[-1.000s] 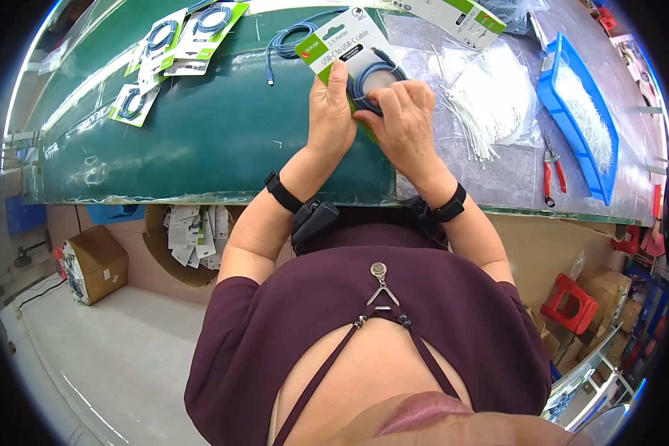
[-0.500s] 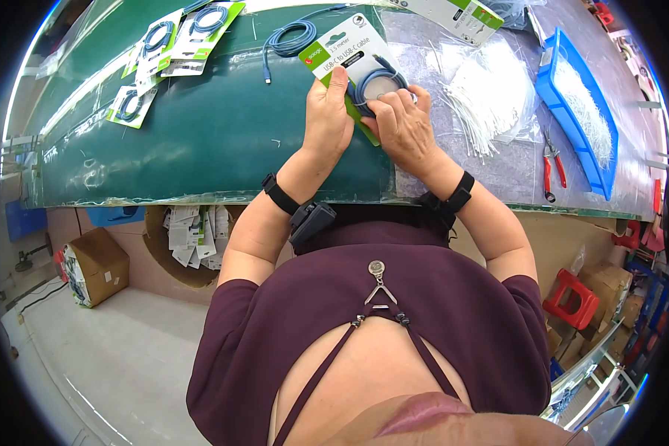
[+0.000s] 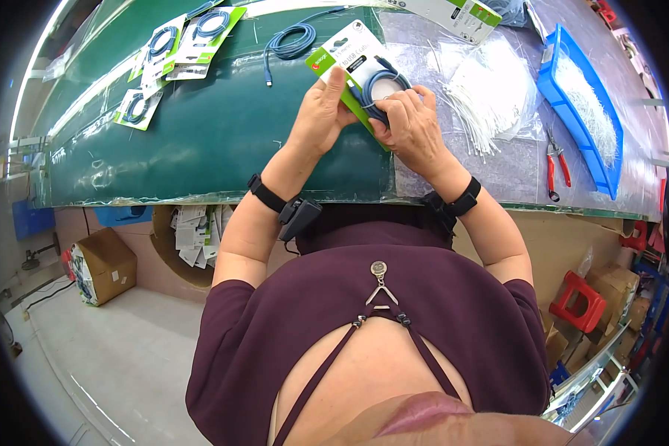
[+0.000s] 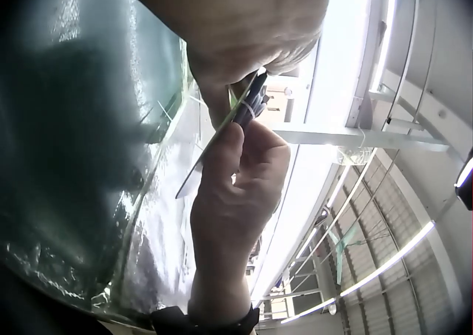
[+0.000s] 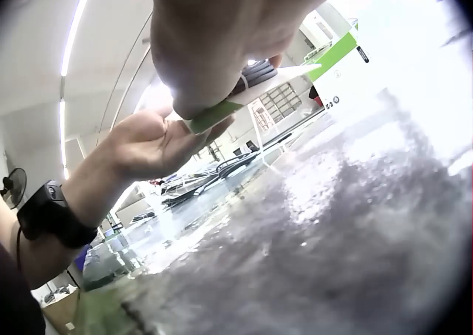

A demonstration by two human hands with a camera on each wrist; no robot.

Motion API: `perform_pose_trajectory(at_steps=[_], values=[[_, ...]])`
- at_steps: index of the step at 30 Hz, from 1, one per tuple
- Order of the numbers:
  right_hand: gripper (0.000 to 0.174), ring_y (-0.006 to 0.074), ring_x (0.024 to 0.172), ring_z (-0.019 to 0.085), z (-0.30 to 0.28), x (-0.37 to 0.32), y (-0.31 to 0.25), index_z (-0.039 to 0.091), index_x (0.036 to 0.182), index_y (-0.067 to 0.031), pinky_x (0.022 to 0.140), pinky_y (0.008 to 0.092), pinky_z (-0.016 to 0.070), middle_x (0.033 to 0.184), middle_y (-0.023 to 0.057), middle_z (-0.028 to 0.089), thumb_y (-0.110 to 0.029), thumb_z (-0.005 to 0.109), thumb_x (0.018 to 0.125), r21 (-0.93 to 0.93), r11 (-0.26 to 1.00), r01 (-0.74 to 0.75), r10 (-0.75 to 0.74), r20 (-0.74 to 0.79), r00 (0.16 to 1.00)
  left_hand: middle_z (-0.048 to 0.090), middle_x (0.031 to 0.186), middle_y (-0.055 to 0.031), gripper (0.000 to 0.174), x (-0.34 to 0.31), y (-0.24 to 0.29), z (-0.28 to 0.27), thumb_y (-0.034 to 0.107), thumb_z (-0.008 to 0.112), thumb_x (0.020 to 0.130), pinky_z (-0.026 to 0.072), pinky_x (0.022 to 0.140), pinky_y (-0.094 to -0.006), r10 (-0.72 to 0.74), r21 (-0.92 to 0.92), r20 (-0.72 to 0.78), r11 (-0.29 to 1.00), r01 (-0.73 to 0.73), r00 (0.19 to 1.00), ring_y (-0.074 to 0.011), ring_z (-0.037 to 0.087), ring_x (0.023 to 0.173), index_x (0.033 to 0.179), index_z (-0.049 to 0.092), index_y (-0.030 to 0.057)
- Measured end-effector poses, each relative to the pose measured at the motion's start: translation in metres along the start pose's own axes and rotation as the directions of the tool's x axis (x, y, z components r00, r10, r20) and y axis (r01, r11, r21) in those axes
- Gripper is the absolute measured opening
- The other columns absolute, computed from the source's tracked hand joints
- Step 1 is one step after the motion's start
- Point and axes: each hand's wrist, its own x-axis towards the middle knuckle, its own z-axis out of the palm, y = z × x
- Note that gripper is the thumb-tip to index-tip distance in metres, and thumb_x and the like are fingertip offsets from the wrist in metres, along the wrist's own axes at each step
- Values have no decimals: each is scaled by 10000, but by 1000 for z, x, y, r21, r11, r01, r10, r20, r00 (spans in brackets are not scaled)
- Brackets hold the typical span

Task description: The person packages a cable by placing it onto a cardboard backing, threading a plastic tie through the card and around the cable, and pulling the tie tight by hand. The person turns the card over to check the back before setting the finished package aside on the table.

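Note:
A green-and-white cardboard packaging card (image 3: 351, 53), printed for a USB-C cable, is held tilted over the table. My left hand (image 3: 318, 119) pinches its left edge, thumb on the printed front and fingers behind. On the card's front lies a coiled blue USB-C cable (image 3: 369, 88), bound with a thin white tie. My right hand (image 3: 415, 132) grips the coil at the card's lower right, its curled fingers covering part of it. From the left wrist, the card (image 4: 194, 174) shows edge-on between both hands. In the right wrist view, the coil (image 5: 259, 72) sticks out beyond my right hand.
A loose coiled blue cable (image 3: 290, 41) lies behind the card. Several carded cables (image 3: 163, 44) are at the left. White ties (image 3: 490, 93) are spread on plastic at the right, beside red-handled cutters (image 3: 556, 165) and a blue tray (image 3: 609, 178) of clear strips.
The card and coil have shifted slightly right and down. My right hand has moved a little lower along the coil, and the left stays at the card's edge.

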Motion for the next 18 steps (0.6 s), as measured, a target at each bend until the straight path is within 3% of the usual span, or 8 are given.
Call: perform_pose_trajectory(at_steps=[1, 2, 4, 5, 7, 8, 12, 18], values=[[268, 212, 836, 563, -1, 0, 0, 526, 990, -93, 916, 444, 351, 870, 40, 566, -170, 683, 787, -1, 1000, -5, 5, -15, 1000, 586, 1126, -89, 340, -4, 5, -4, 200, 532, 965, 520, 828, -319, 0, 2, 0, 1000, 0, 1000, -160, 602, 997, 1235, 468, 4], [268, 212, 836, 563, -2, -1, 1, 526, 990, -93, 916, 444, 351, 870, 40, 566, -170, 683, 787, -1, 1000, -5, 5, -16, 1000, 585, 1100, -81, 328, -9, 12, -10, 198, 572, 936, 516, 807, -319, 112, 286, -79, 955, -85, 991, -156, 598, 982, 1202, 502, 21], [250, 207, 822, 550, -4, -1, 1, 526, 947, -103, 903, 458, 354, 862, 34, 550, -188, 687, 776, -37, 999, -8, 7, -24, 1000, 584, 1047, -66, 306, -14, 22, -17, 194, 652, 878, 506, 766, -318, 370, 771, -124, 620, -145, 921, -148, 591, 951, 1137, 569, 54], [242, 205, 815, 543, -4, -2, 0, 527, 925, -107, 897, 465, 356, 857, 31, 542, -198, 689, 770, -51, 999, -9, 8, -26, 1000, 584, 1047, -66, 306, -14, 23, -16, 194, 652, 878, 506, 766, -318, 370, 773, -126, 619, -142, 921, -148, 591, 951, 1137, 569, 54], [244, 205, 821, 548, -5, -3, -3, 533, 940, -103, 906, 460, 354, 862, 32, 549, -187, 691, 773, -38, 999, -11, 11, -7, 1000, 582, 1012, -43, 279, -13, 30, -14, 192, 686, 817, 448, 811, -344, 560, 903, 358, -3, -430, 747, -174, 561, 970, 1069, 616, 96], [247, 206, 828, 552, -7, -4, -4, 540, 954, -98, 916, 454, 353, 866, 33, 556, -177, 692, 776, -31, 999, -9, 10, 13, 1000, 581, 994, -31, 267, -15, 34, -14, 191, 703, 786, 419, 833, -358, 516, 802, 595, -334, -495, 616, -187, 546, 980, 1035, 639, 117], [253, 207, 834, 555, -5, -6, -5, 552, 968, -96, 922, 450, 354, 867, 32, 559, -169, 698, 775, -23, 999, 26, -26, 40, 999, 568, 968, -5, 235, -13, 37, -6, 167, 711, 733, 317, 905, -385, 303, 725, 666, -479, -495, 682, -232, 496, 1011, 964, 669, 165], [257, 211, 833, 553, -3, -9, 1, 559, 960, -98, 912, 441, 365, 857, 33, 552, -166, 708, 761, -15, 1000, 22, -22, 14, 1000, 562, 965, 12, 183, 4, 43, -17, 145, 699, 748, 296, 930, -364, 104, 633, 738, -449, -630, 667, -212, 496, 1023, 921, 639, 136]])
